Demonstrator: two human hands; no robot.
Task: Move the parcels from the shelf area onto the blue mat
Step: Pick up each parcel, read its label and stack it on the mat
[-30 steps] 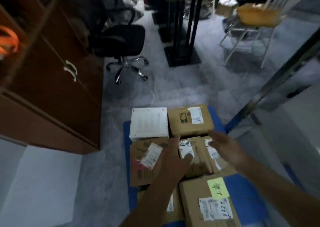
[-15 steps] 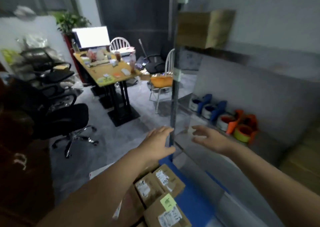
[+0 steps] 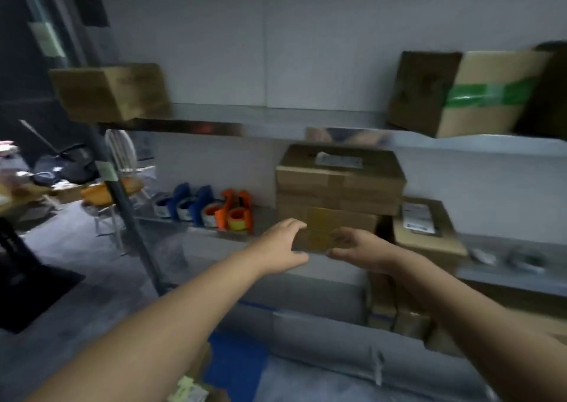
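A stack of brown cardboard parcels [image 3: 340, 184] stands on the middle shelf [image 3: 506, 266]. At the stack's front lies a small brown parcel [image 3: 316, 239]. My left hand [image 3: 280, 248] brackets its left end, fingers above and thumb below. My right hand [image 3: 359, 248] curls round its right end. Another labelled parcel [image 3: 426, 233] sits just to the right. A strip of the blue mat [image 3: 236, 361] shows on the floor at the bottom, with a labelled parcel [image 3: 190, 391] on it. The view is blurred.
Blue and orange tape dispensers [image 3: 211, 210] line the shelf to the left. Two boxes sit on the upper shelf, one at the left [image 3: 113, 92] and one at the right [image 3: 472, 92]. A metal shelf post [image 3: 122, 205] rises at left, with chairs and a desk beyond. More boxes [image 3: 395, 309] stand under the shelf.
My view swung up from the parcels on the mat to the shelf. Both hands left the mat, rose and reached forward to the small parcel at the stack's front.
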